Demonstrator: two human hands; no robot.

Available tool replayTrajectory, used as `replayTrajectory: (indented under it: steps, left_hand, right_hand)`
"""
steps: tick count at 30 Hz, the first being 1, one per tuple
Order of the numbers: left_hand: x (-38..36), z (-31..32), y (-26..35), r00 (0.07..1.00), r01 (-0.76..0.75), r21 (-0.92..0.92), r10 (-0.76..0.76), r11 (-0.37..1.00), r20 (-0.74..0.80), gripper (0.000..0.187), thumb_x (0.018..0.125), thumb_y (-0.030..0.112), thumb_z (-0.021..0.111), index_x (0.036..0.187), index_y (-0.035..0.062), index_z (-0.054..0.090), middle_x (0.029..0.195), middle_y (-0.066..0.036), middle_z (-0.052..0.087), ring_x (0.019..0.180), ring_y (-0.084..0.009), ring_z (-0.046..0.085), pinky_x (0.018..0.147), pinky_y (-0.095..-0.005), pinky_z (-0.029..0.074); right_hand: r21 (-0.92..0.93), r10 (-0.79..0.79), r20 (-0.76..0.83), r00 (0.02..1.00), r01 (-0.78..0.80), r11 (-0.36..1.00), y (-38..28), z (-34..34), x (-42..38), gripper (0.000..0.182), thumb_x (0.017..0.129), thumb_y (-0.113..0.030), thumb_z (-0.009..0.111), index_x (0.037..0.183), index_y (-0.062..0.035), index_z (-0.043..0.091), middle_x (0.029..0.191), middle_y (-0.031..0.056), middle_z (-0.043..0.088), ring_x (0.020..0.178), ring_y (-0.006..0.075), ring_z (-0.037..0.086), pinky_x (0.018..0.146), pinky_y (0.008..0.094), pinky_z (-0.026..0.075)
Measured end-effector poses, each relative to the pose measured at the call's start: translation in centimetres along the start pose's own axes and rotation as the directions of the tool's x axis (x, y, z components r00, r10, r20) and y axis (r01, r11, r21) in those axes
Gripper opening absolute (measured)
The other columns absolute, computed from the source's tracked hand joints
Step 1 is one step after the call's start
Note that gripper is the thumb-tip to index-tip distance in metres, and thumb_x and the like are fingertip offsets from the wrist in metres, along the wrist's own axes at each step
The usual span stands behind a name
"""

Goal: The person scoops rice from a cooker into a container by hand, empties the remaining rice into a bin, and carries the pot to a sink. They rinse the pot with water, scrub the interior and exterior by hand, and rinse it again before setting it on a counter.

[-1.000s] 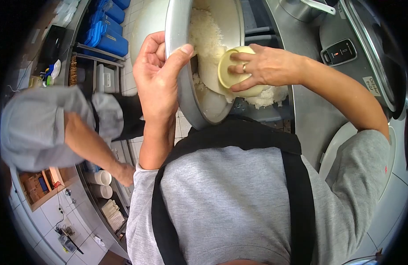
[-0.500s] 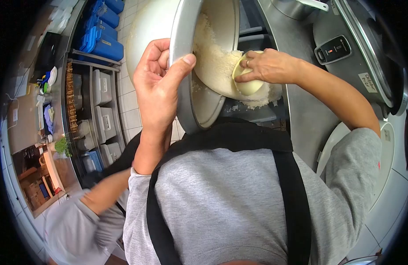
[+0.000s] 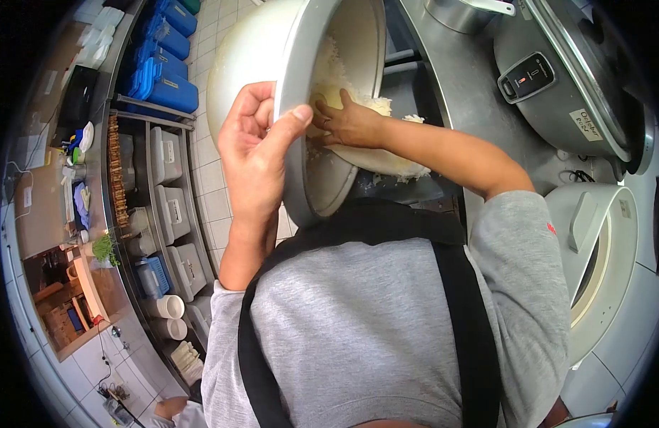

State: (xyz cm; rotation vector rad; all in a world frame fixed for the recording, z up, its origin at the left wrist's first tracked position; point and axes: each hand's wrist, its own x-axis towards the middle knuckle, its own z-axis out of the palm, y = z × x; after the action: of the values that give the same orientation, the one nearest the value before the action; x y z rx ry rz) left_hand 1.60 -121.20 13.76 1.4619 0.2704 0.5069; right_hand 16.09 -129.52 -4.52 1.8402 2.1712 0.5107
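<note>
A large white tub [image 3: 247, 75] with a thick grey rim is tipped on its side, its mouth facing right. My left hand [image 3: 257, 146] is closed on that rim, thumb over the edge. Inside the mouth, my right hand [image 3: 352, 125] holds a pale yellow bowl [image 3: 331, 94], mostly hidden by the hand and fingers. Cooked white rice [image 3: 378, 106] lies in the tub around the bowl. More rice spills over the lower lip, above a dark grey bin [image 3: 411, 89].
On the right, a steel counter [image 3: 458, 71] carries a saucepan [image 3: 458, 14] and a big grey rice cooker [image 3: 558, 85]. A white round container [image 3: 608, 285] stands below. At left are blue lidded bins [image 3: 162, 85], shelves of grey drawers [image 3: 176, 214] and a worktop.
My right hand has moved left, deeper into the tub, with the bowl. My left hand stays on the rim. The other person's arm at lower left has largely gone from view.
</note>
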Motion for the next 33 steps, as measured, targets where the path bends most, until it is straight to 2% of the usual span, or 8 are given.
replayTrajectory:
  steps: [6, 16, 19, 21, 28, 30, 31, 33]
  left_hand:
    - [-0.2, -0.7, 0.3, 0.994, 0.001, -0.053, -0.007, 0.999, -0.107, 0.023, 0.078, 0.000, 0.062, 0.099, -0.0037, 0.052, 0.080, -0.005, 0.062, 0.072, -0.0053, 0.054, 0.068, -0.0177, 0.041]
    - [0.3, -0.1, -0.1, 0.999, -0.002, -0.065, 0.000, 0.998, -0.040, 0.024, 0.079, 0.001, 0.062, 0.099, -0.0036, 0.052, 0.081, -0.005, 0.062, 0.071, -0.0055, 0.053, 0.068, -0.0180, 0.041]
    - [0.1, -0.7, -0.2, 0.999, -0.010, -0.045, 0.008, 0.999, -0.048, 0.024, 0.079, 0.000, 0.062, 0.100, -0.0038, 0.052, 0.081, -0.005, 0.062, 0.071, -0.0055, 0.053, 0.067, -0.0180, 0.041]
    - [0.0, -1.2, -0.4, 0.999, -0.031, -0.039, 0.029, 0.999, -0.042, 0.023, 0.079, 0.000, 0.062, 0.099, -0.0039, 0.052, 0.082, -0.006, 0.062, 0.072, -0.0058, 0.053, 0.067, -0.0180, 0.041]
    - [-0.8, -1.5, -0.3, 1.000, -0.008, -0.028, 0.008, 1.000, 0.002, 0.022, 0.080, 0.000, 0.061, 0.099, -0.0037, 0.052, 0.082, -0.005, 0.062, 0.072, -0.0060, 0.053, 0.067, -0.0182, 0.041]
    - [-0.7, -2.2, -0.4, 0.999, -0.014, 0.026, 0.012, 1.000, 0.049, 0.022, 0.080, 0.000, 0.061, 0.100, -0.0035, 0.052, 0.083, -0.006, 0.062, 0.074, -0.0059, 0.053, 0.067, -0.0179, 0.041]
    - [-0.6, -2.4, -0.3, 0.998, -0.012, 0.027, 0.010, 1.000, 0.062, 0.022, 0.080, 0.000, 0.061, 0.100, -0.0035, 0.052, 0.083, -0.006, 0.062, 0.074, -0.0059, 0.053, 0.067, -0.0179, 0.041]
    - [-0.3, -2.5, -0.4, 0.998, -0.038, -0.006, 0.038, 0.999, 0.057, 0.022, 0.080, 0.000, 0.062, 0.100, -0.0033, 0.052, 0.084, -0.006, 0.062, 0.074, -0.0057, 0.053, 0.067, -0.0174, 0.040]
  right_hand:
    - [0.125, -0.013, 0.020, 1.000, 0.011, 0.992, 1.6, -1.5, -3.1, 0.043, 0.090, -0.018, 0.039, 0.129, -0.0366, 0.037, 0.130, 0.0059, 0.042, 0.125, 0.0279, 0.036, 0.083, 0.0577, 0.044]
    - [0.217, 0.085, 0.012, 0.996, -0.085, 0.972, 2.6, -4.1, -8.2, 0.041, 0.088, -0.016, 0.041, 0.124, -0.0336, 0.047, 0.123, 0.0050, 0.049, 0.114, 0.0236, 0.044, 0.076, 0.0479, 0.047]
    - [0.197, 0.120, 0.106, 0.987, -0.139, 0.971, 2.2, -4.3, -9.0, 0.040, 0.087, -0.016, 0.042, 0.124, -0.0312, 0.048, 0.120, 0.0082, 0.051, 0.108, 0.0248, 0.049, 0.070, 0.0469, 0.049]
    - [0.206, 0.173, 0.278, 0.945, -0.235, 0.950, 1.8, -4.2, -9.3, 0.041, 0.087, -0.016, 0.043, 0.125, -0.0294, 0.048, 0.114, 0.0113, 0.054, 0.101, 0.0267, 0.053, 0.066, 0.0495, 0.051]
    - [0.276, 0.319, 0.355, 0.878, -0.425, 0.862, -1.5, -2.5, -8.5, 0.033, 0.086, -0.017, 0.045, 0.117, -0.0243, 0.053, 0.104, 0.0129, 0.056, 0.098, 0.0292, 0.055, 0.065, 0.0580, 0.051]
    - [0.076, 0.268, 0.624, 0.734, -0.399, 0.914, -3.1, -0.9, -8.7, 0.028, 0.085, -0.019, 0.046, 0.110, -0.0217, 0.057, 0.103, 0.0132, 0.057, 0.096, 0.0312, 0.056, 0.062, 0.0603, 0.050]
    - [0.080, 0.303, 0.552, 0.777, -0.410, 0.908, -4.2, 1.2, -10.0, 0.025, 0.084, -0.020, 0.047, 0.106, -0.0207, 0.059, 0.102, 0.0126, 0.057, 0.094, 0.0325, 0.057, 0.062, 0.0627, 0.049]
    - [0.103, 0.394, 0.543, 0.741, -0.525, 0.845, -3.7, 2.2, -10.5, 0.025, 0.084, -0.020, 0.046, 0.106, -0.0205, 0.059, 0.102, 0.0124, 0.057, 0.094, 0.0321, 0.057, 0.063, 0.0631, 0.048]
